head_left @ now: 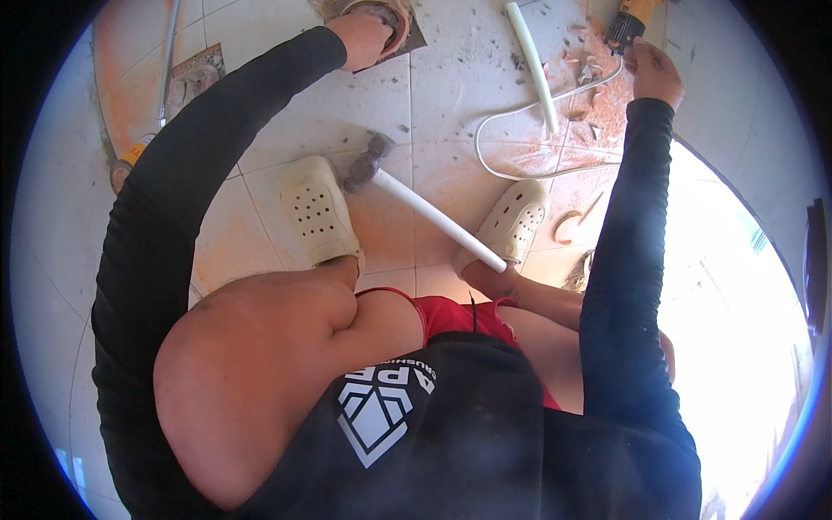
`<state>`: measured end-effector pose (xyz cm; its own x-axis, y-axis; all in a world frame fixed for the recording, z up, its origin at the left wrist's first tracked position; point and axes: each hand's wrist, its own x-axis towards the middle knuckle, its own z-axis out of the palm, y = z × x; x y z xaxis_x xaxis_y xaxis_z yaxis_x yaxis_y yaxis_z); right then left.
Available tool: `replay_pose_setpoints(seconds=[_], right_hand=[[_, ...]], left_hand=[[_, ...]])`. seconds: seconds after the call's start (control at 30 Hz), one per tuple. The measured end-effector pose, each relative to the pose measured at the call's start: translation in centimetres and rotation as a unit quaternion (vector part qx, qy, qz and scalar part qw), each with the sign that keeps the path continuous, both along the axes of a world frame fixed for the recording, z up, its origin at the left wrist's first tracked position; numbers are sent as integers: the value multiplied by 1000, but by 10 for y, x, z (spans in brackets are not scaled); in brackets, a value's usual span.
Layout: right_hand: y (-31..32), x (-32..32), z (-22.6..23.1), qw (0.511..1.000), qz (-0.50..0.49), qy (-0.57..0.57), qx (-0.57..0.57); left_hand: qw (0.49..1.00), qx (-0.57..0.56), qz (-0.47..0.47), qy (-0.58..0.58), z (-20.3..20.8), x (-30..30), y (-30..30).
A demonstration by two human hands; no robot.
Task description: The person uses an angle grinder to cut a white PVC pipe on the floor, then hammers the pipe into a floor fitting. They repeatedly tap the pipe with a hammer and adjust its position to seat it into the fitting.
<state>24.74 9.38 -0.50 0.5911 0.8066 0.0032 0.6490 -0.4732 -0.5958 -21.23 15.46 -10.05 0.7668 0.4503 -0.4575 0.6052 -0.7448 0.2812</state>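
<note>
At the top of the head view, my left hand [362, 36] reaches to a round orange-brown pipe [400, 24] set in a square hole in the tiles. Its fingers curl at the pipe's rim, and the tips are partly hidden. Over at the upper right, my right hand [656, 74] is closed at the black end of a yellow-and-black power tool [631, 24], where a white cord [498, 117] comes out. Between my feet lies a hammer [433, 213] with a rough metal head and white handle. Its handle end rests by my right ankle.
Pale tiles [451, 95] carry orange dust and broken bits. A white plastic pipe [534, 69] lies left of the power tool. My cream clogs [316, 208] flank the hammer. Another broken hole [198, 74] and a yellow-banded object [130, 162] are at the left.
</note>
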Motion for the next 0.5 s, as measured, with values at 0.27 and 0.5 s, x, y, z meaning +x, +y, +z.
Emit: replay_pose_setpoints(seconds=[0.27,0.5], right_hand=[[0,-18,17,990,-24,127,63],[26,49,-9,984,-49,-137,-104]], left_hand=[[989,17,10,-145,-59,-7,19],[976,-4,128,-174,33,-5,4]])
